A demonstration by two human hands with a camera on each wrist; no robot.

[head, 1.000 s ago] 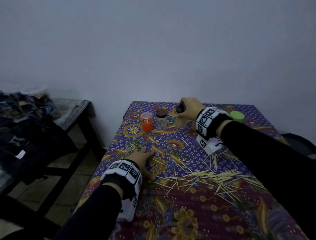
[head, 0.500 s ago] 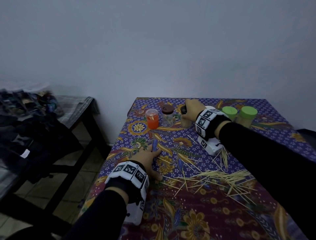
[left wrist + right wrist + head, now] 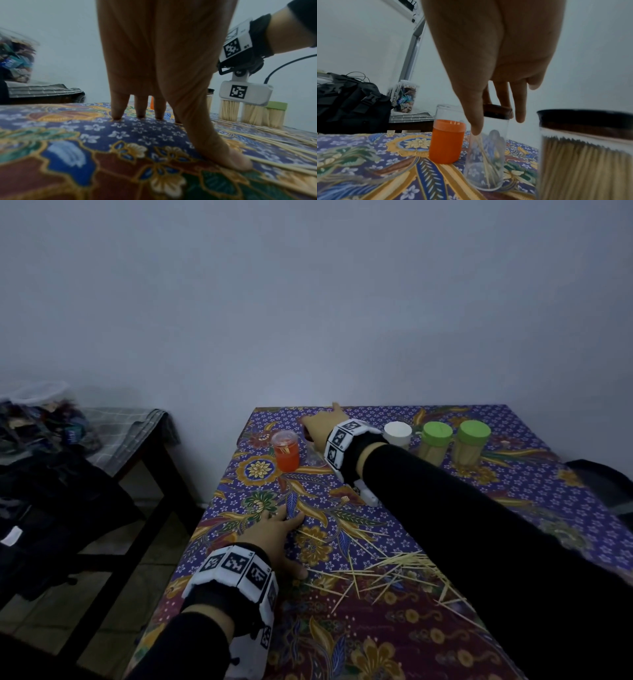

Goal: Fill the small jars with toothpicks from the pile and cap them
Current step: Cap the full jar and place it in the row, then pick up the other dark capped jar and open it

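Observation:
Loose toothpicks (image 3: 394, 571) lie scattered on the patterned tablecloth (image 3: 342, 638) under my right forearm. My left hand (image 3: 274, 532) lies flat beside them, fingertips (image 3: 117, 115) and thumb pressing the cloth, holding nothing. My right hand (image 3: 320, 428) reaches over a clear jar (image 3: 488, 155) with a brown cap (image 3: 498, 113) and a few toothpicks inside. Its straight fingers (image 3: 520, 115) stand around the cap and the thumb tip touches the glass. An orange jar (image 3: 287, 451) stands just left of it. A full dark-capped jar (image 3: 585, 155) stands to the right.
One white-capped jar (image 3: 397, 433) and two green-capped jars (image 3: 436, 440) full of toothpicks stand at the back right. A low side table at the left carries a black bag (image 3: 51, 491) and a folded cloth (image 3: 130, 426). The table's left edge runs close to my left hand.
My right hand has let go of the full dark-capped jar and moved left onto the brown-capped jar. My left hand has stayed flat in place.

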